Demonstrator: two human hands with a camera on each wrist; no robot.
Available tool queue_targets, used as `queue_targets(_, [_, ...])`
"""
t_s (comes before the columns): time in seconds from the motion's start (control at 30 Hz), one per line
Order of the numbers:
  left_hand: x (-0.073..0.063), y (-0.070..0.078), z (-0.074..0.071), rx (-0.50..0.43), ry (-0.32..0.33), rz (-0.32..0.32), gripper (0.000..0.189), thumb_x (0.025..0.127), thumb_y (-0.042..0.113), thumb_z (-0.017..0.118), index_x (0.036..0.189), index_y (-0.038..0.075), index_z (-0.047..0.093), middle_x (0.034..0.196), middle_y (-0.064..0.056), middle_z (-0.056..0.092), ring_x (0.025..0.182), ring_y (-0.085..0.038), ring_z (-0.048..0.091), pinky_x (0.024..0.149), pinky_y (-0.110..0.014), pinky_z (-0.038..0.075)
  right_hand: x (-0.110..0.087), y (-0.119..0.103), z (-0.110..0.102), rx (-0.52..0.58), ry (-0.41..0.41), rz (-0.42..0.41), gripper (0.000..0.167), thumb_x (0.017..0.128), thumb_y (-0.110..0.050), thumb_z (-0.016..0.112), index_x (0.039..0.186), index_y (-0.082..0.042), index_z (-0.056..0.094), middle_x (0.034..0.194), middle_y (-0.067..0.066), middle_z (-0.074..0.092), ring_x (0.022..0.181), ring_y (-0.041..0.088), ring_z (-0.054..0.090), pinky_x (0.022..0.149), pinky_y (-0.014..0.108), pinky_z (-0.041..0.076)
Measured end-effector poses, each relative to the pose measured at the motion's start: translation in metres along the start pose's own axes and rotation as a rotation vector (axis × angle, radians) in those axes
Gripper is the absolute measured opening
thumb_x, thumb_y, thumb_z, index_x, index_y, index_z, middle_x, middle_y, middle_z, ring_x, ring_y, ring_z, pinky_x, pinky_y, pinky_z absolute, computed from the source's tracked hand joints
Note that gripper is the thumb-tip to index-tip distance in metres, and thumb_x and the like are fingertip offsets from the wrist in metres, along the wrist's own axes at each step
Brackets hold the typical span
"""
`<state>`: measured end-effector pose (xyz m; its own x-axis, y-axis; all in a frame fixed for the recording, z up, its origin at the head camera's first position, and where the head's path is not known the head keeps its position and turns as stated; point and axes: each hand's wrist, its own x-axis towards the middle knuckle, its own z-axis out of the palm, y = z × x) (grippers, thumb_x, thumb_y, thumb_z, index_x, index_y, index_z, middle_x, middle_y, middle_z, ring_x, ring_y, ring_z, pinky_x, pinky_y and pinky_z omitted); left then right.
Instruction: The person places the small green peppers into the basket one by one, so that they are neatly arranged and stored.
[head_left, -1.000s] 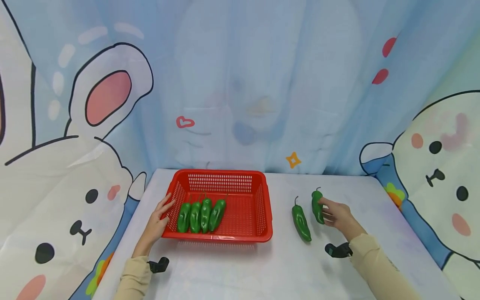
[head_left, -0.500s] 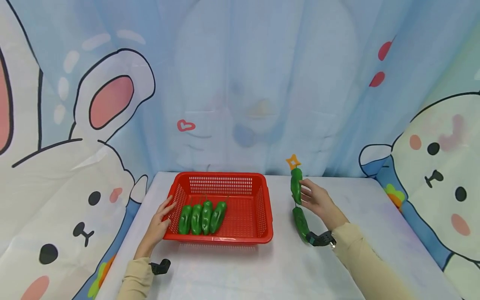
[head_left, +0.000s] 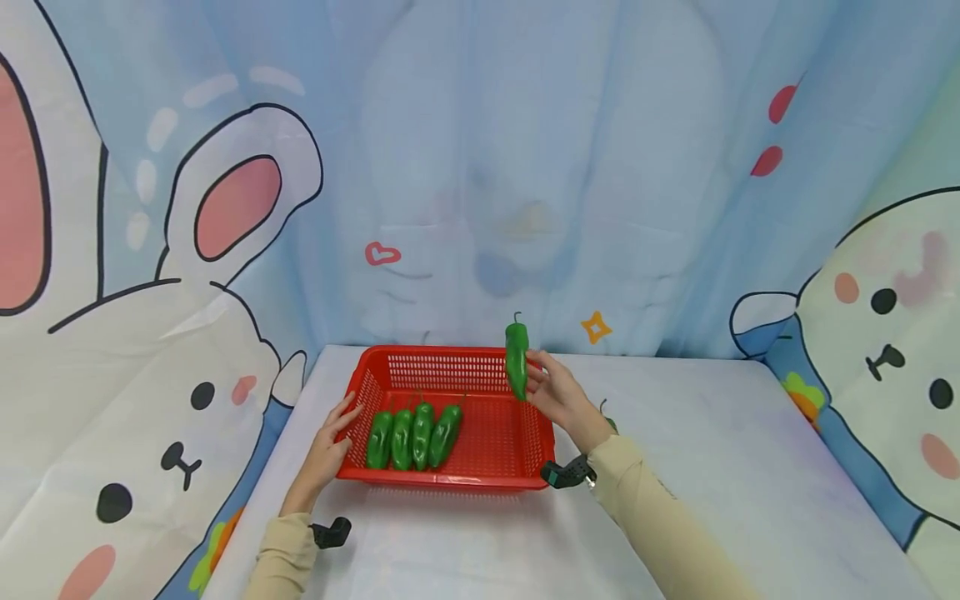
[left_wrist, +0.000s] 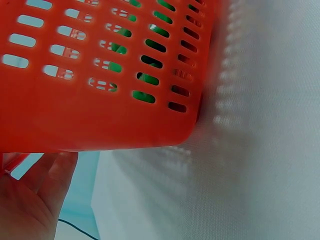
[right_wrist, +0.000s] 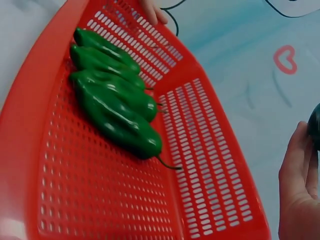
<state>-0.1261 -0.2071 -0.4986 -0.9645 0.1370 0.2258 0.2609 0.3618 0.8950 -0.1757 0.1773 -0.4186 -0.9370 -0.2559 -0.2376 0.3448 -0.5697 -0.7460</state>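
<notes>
My right hand (head_left: 558,396) pinches a glossy green chili pepper (head_left: 517,358), held upright with its stem up, over the right part of a red plastic basket (head_left: 480,482). In the right wrist view only a dark edge of that held pepper (right_wrist: 314,127) shows beyond the fingers. My left hand (head_left: 322,454) holds the basket's left rim, fingers over the edge, thumb side outside. Several green chili peppers (head_left: 422,435) lie side by side in the left half of the basket. Another green chili pepper (head_left: 611,424) lies on the table, mostly hidden behind my right forearm.
The basket stands on a white-covered table (head_left: 465,550), near its back left. A blue curtain (head_left: 480,167) with cartoon animals hangs behind and at both sides. Each wrist wears a small black camera (head_left: 567,473).
My right hand has lifted the chili pepper from the table and carried it left, over the basket. The left hand stays at the basket's rim. The view has shifted slightly.
</notes>
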Motion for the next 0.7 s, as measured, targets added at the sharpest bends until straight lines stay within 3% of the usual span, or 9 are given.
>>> queue_targets(0.2, [0.001, -0.002, -0.001, 0.0, -0.018, -0.027, 0.059, 0.083, -0.02, 0.041, 0.141, -0.01, 0.046, 0.16, -0.017, 0.024, 0.148, -0.04, 0.011, 0.111, -0.06, 0.021, 0.008, 0.017, 0.008, -0.002, -0.02, 0.002, 0.019, 0.103, -0.018, 0.045, 0.121, -0.012, 0.049, 0.099, 0.004, 0.066, 0.081, 0.015, 0.065, 0.073, 0.032, 0.05])
queue_targets(0.47, [0.005, -0.006, -0.001, -0.006, -0.029, -0.02, 0.061, 0.08, -0.022, 0.04, 0.141, -0.014, 0.043, 0.16, -0.021, 0.02, 0.148, -0.042, 0.008, 0.11, -0.06, 0.019, 0.013, 0.029, 0.012, -0.012, 0.04, 0.029, 0.014, 0.101, -0.017, 0.051, 0.109, -0.011, 0.061, 0.098, 0.004, 0.068, 0.082, 0.015, 0.065, 0.076, 0.034, 0.052])
queue_targets(0.7, [0.002, -0.003, -0.002, 0.005, -0.037, -0.017, 0.06, 0.083, -0.019, 0.041, 0.142, -0.01, 0.045, 0.161, -0.016, 0.022, 0.149, -0.038, 0.01, 0.111, -0.058, 0.021, 0.015, 0.041, 0.018, -0.074, 0.07, 0.045, 0.015, 0.1, -0.019, 0.055, 0.101, -0.013, 0.069, 0.097, 0.003, 0.068, 0.081, 0.015, 0.065, 0.074, 0.034, 0.052])
